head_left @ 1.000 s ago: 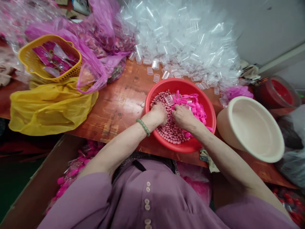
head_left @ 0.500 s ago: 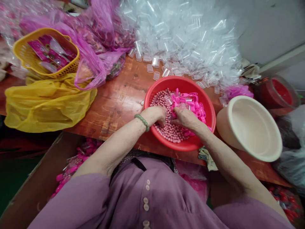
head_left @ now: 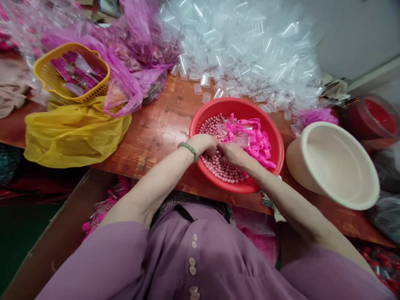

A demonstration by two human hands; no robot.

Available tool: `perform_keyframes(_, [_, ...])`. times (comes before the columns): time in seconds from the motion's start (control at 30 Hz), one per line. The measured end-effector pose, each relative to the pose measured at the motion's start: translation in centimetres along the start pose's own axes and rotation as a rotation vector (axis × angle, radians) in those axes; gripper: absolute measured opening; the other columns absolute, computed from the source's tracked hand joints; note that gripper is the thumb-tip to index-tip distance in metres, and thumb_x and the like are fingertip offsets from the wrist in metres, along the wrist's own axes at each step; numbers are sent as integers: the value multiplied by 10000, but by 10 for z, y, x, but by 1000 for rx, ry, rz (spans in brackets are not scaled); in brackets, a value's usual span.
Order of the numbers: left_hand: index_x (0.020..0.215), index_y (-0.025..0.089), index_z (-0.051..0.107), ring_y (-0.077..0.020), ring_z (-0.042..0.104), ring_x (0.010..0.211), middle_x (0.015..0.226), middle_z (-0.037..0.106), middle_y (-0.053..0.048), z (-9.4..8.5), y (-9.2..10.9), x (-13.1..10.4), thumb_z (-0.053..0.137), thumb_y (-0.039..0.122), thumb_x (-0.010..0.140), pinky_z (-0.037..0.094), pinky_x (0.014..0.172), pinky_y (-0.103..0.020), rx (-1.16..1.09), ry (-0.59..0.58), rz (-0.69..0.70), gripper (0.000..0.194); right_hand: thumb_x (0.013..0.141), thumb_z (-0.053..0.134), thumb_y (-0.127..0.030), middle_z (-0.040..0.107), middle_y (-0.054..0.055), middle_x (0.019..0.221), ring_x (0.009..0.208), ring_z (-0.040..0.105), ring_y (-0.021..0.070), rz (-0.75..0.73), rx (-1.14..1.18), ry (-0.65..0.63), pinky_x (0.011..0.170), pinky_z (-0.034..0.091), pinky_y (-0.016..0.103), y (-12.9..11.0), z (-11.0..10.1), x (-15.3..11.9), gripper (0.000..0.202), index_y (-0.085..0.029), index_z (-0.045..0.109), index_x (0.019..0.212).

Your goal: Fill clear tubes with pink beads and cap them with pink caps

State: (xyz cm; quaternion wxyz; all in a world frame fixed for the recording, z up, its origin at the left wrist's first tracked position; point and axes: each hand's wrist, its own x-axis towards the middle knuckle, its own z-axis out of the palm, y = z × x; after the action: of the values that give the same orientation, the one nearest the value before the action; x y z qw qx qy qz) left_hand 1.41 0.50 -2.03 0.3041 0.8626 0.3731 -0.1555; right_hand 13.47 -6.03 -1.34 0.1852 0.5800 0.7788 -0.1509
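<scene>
A red basin (head_left: 279, 143) holds many pink beads (head_left: 226, 171) on its left side and bright pink plastic pieces (head_left: 260, 146) on its right, with some clear plastic covers (head_left: 242, 141) among them. My left hand (head_left: 204, 144), below a green bead bracelet (head_left: 187, 148) on the wrist, is over the beads with its fingers curled together. Touching or nearly touching it, my right hand (head_left: 233, 154) is closed too, its fingertips toward the left hand. Whatever either hand grips is too small or hidden to name.
Clear plastic cases (head_left: 243, 46) are heaped behind the basin. A cream tub (head_left: 340, 166) stands at the right. To the left are a yellow basket (head_left: 104, 83) with packets, a yellow bag (head_left: 75, 137) and a purple bag (head_left: 125, 91).
My right hand has moved left, away from the pink plastic pieces, to meet my left hand over the beads. The view has shifted slightly.
</scene>
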Motion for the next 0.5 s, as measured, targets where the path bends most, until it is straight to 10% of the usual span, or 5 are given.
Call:
perform_keyframes(0.33, [1275,39,576,-255,666,1057,1205,694,-161,-16,-4,-14,613,84,737,533,870,-274,-127,105,104,541,591,758,-200,686,3,935,869,632,215,-106,999,280,827,503,333,34,16,15,534,-174,630,1110])
perform_keyframes(0.5, [1338,28,505,-264,626,1126,1293,636,-177,-17,-8,-12,661,31,626,500,968,-328,-540,204,199,729,581,822,-295,670,-15,882,825,623,185,-134,1204,369,822,502,341,37,1,0,496,-199,628,1028])
